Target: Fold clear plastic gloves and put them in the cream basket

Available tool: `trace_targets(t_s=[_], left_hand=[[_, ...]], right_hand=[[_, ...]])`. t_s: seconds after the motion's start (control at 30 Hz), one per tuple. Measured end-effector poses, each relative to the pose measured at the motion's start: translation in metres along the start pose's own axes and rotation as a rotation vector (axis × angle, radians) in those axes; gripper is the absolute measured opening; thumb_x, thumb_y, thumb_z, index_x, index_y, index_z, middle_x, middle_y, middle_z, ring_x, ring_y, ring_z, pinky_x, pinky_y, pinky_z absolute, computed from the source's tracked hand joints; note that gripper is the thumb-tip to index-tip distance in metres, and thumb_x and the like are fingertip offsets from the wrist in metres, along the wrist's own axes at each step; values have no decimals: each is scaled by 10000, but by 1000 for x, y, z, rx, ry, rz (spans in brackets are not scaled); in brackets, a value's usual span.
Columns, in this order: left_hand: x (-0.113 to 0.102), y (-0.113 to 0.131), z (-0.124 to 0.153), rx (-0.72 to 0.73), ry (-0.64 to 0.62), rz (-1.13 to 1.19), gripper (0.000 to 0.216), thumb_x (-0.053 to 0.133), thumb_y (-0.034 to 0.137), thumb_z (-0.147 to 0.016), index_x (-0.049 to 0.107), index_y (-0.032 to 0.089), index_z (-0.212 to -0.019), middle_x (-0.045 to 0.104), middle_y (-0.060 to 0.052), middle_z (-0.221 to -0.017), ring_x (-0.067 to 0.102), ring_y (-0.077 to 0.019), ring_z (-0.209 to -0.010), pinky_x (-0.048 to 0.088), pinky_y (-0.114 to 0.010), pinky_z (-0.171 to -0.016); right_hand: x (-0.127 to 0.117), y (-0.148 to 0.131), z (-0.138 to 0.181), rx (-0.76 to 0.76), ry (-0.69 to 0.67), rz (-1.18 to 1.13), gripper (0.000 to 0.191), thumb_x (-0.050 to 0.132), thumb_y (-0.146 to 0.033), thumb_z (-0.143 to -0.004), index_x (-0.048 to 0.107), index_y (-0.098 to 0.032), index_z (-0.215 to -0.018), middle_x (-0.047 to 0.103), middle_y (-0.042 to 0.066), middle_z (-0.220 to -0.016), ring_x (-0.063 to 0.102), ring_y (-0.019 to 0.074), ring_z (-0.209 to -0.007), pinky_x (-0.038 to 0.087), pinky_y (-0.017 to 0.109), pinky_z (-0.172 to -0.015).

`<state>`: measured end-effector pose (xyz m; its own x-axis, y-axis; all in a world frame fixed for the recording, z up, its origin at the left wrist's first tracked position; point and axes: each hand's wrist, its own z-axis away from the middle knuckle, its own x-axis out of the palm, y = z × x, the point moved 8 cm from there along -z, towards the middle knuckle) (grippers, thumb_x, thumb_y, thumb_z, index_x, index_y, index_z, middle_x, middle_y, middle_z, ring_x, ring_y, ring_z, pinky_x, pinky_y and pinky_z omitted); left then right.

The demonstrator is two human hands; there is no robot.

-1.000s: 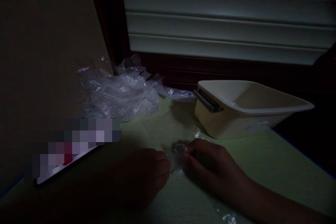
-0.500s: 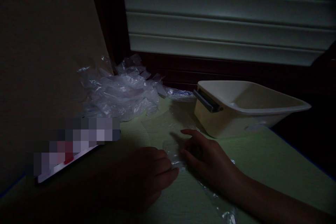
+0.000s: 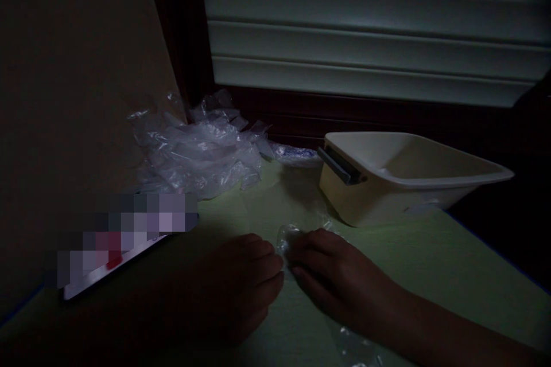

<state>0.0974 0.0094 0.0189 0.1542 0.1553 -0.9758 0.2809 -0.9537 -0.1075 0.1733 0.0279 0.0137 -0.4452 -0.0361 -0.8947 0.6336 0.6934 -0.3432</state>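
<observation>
R hand (image 3: pixel 331 266), fingers spread approx. 0.5 s ago, now bunches narrow at clear plastic film (image 3: pixel 284 236); film handling likely resumes. Film is betw. hands, over tabletop (image 3: pixel 295 324). L hand (image 3: pixel 253 281): fingers curled, adj. to film. Grip, both: cannot tell.

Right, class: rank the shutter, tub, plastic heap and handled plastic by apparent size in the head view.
1. Shutter
2. Tub and plastic heap, too alike to rank
3. Handled plastic, partly hidden

1 head-worn camera looks forward and down from near the green table (image 3: pixel 439 264).
</observation>
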Motion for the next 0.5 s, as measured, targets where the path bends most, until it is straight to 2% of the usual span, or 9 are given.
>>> trace_targets(t_s=[0.13, 0.2, 0.37, 0.5], left_hand=[[-2, 3, 0, 5, 28, 13, 131, 488, 99, -725, 551, 123, -837, 543, -42, -742, 453, -181, -676, 387, -316, -624], [-2, 4, 0, 13, 32, 21, 91, 471, 120, -762, 554, 136, -796, 558, -53, -735, 465, -179, -666, 397, -309, -626], [-3, 4, 0, 2, 66, 27, 144, 443, 142, -814, 565, 147, -740, 582, -62, -718, 493, -178, -677, 424, -313, -652], [-5, 2, 1, -11, 85, 6, 177, 438, 146, -821, 566, 152, -699, 583, -63, -694, 502, -184, -686, 439, -327, -668]], right_hand=[[-1, -7, 1, -17, -16, -36, 168, 446, -152, -863, 614, -147, -875, 581, 80, -858, 536, 187, -826, 456, 338, -750], [-3, -8, 1, -27, -15, -49, 174, 441, -150, -867, 614, -141, -873, 577, 82, -847, 538, 184, -809, 462, 330, -731], [-9, -3, 1, -45, 16, -17, 181, 440, -118, -861, 618, -132, -887, 573, 90, -862, 540, 176, -797, 463, 310, -709], [-5, 2, 2, -23, -26, 5, 185, 440, -88, -848, 614, -135, -892, 567, 88, -859, 530, 175, -786, 463, 308, -702]])
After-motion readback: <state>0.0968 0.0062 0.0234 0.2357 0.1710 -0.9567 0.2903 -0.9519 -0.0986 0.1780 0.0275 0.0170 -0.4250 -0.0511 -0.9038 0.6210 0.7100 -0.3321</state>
